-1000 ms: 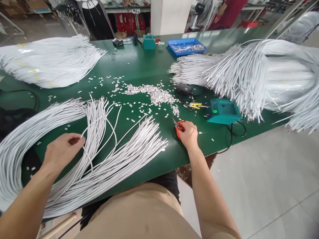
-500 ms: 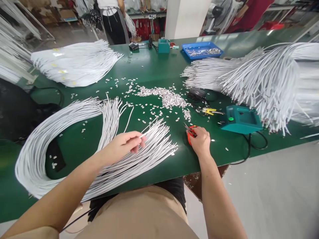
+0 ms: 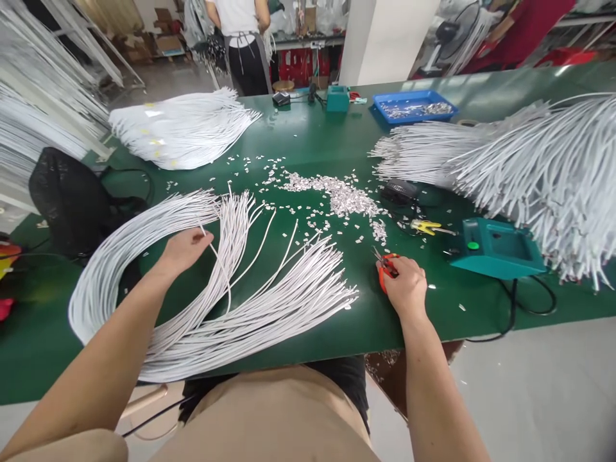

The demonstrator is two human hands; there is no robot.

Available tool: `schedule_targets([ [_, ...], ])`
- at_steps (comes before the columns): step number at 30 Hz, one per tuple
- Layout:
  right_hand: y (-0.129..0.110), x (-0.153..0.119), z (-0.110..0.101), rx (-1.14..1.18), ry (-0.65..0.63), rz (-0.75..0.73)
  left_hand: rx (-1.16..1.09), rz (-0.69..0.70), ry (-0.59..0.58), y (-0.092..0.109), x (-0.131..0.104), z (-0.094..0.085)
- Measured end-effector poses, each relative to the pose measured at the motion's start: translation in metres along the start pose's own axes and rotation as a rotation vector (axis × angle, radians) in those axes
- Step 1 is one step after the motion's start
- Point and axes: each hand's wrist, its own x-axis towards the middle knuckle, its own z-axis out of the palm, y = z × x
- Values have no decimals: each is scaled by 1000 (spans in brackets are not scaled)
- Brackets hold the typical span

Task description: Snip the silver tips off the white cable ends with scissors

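My left hand (image 3: 185, 250) is closed in a pinch on one white cable (image 3: 216, 253), whose end rises just past the fingertips. That hand hovers over the left part of a curved bundle of white cables (image 3: 91, 282) on the table. The bundle's loose ends fan out toward my right hand (image 3: 407, 285). My right hand rests on the table, wrapped round red-handled cutting pliers (image 3: 386, 266) with their tips pointing away from me. Beyond both hands lies a scattered heap of small pale pieces (image 3: 344, 194).
A teal box-shaped device (image 3: 500, 247) with a green button stands right, beside yellow-handled pliers (image 3: 428, 226). More cable bundles lie far left (image 3: 178, 131) and right (image 3: 553, 167). A blue tray (image 3: 414, 96) of small pieces sits behind. A black bag (image 3: 62, 199) is at left.
My left hand has moved left, from above the fanned cable ends to the left part of the bundle, drawing a cable along. My right hand still holds the pliers. The view has shifted slightly.
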Motion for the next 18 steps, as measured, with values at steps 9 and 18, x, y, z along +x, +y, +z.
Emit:
schedule_targets([
  [9, 0, 1, -1, -16, -1, -13, 182, 317, 43, 37, -84, -2],
  [18, -2, 2, -3, -4, -13, -4, 343, 356, -397, 38, -126, 86],
])
